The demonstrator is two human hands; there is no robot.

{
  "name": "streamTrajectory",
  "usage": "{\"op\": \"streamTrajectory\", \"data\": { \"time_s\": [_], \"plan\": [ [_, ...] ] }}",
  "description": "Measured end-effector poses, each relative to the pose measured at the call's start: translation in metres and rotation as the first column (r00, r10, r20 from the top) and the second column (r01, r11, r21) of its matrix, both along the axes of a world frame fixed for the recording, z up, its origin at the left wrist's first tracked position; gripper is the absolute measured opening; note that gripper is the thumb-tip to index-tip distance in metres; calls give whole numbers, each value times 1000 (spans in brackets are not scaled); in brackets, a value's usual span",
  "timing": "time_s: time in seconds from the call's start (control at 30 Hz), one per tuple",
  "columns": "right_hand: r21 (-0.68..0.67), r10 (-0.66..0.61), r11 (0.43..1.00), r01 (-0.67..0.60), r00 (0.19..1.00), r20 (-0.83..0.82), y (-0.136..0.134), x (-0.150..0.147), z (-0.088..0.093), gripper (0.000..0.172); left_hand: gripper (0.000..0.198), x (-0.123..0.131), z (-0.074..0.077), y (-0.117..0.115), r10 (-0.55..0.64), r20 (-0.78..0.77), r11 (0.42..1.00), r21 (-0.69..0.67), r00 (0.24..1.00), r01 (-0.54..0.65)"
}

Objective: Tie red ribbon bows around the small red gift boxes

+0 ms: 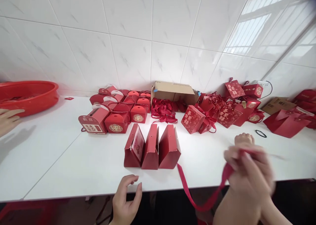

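My left hand (127,198) is at the table's front edge, holding nothing, its fingers curved and thumb apart. In front of it stand three red gift boxes in a row: the left box (133,149), the middle box (150,149) and the right box (170,149). The tops of the left and right boxes show gaps. My right hand (250,172), smeared by motion, is closed on a red ribbon (206,205). The ribbon hangs in a loop, its far end beside the right box. Another fist (244,139) shows just behind my right hand; whose it is I cannot tell.
A cardboard box (175,87) lies against the wall behind piled red ribbons (164,111). Finished-looking red boxes (116,123) stand left, and ribboned boxes (194,119) right. A black hair tie (261,133) lies right. Another person's hand (10,121) is beside a red basin (37,101).
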State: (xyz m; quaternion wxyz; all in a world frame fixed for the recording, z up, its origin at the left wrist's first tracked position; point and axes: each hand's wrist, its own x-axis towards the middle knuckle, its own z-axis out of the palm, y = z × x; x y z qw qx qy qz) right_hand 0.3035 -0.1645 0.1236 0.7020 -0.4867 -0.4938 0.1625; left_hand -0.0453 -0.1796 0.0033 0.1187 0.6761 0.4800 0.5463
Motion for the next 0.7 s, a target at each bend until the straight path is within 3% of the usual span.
{"op": "streamTrajectory", "data": {
  "time_s": [0.1, 0.17, 0.23, 0.3, 0.33, 0.4, 0.5, 0.53, 0.6, 0.63, 0.7],
  "plan": [
    [-43, -4, 999, 3, 1000, -22, 18, -33, 9, 9, 11, 7, 2, 1, -87, -56, 996, 1, 995, 87],
    [-178, 4, 983, 31, 981, 192, 55, -37, 25, 11, 9, 7, 1, 5, -81, -66, 996, -29, 994, 79],
    [-236, -51, 958, 162, 908, 417, 100, -34, 51, 11, 8, 6, -2, 10, -68, -71, 995, -80, 995, 62],
    [-269, 26, 953, 143, 843, 538, 138, -34, 88, 13, 9, 4, -5, 13, -63, -74, 991, -125, 995, 53],
    [-238, 48, 966, 103, 831, 554, 150, -37, 109, 17, 10, 4, -7, 14, -65, -76, 989, -138, 995, 54],
    [-41, 39, 999, -20, 841, 540, 161, -50, 153, 28, 11, 4, -11, 14, -74, -90, 988, -141, 993, 61],
    [291, -46, 949, -120, 863, 503, 156, -69, 198, 67, 12, 4, -14, 14, -82, -127, 991, -116, 989, 68],
    [383, -85, 916, -115, 880, 468, 154, -73, 202, 62, 12, 4, -14, 14, -82, -137, 992, -107, 987, 68],
    [478, -102, 869, -127, 900, 425, 160, -75, 191, 40, 11, 3, -15, 13, -84, -150, 992, -106, 985, 69],
    [494, -89, 858, -143, 904, 418, 168, -74, 176, 26, 11, 3, -15, 13, -88, -152, 992, -105, 984, 73],
    [355, -24, 918, -176, 869, 494, 191, -70, 132, 16, 11, 1, -16, 12, -95, -155, 991, -103, 983, 79]
  ]
}}
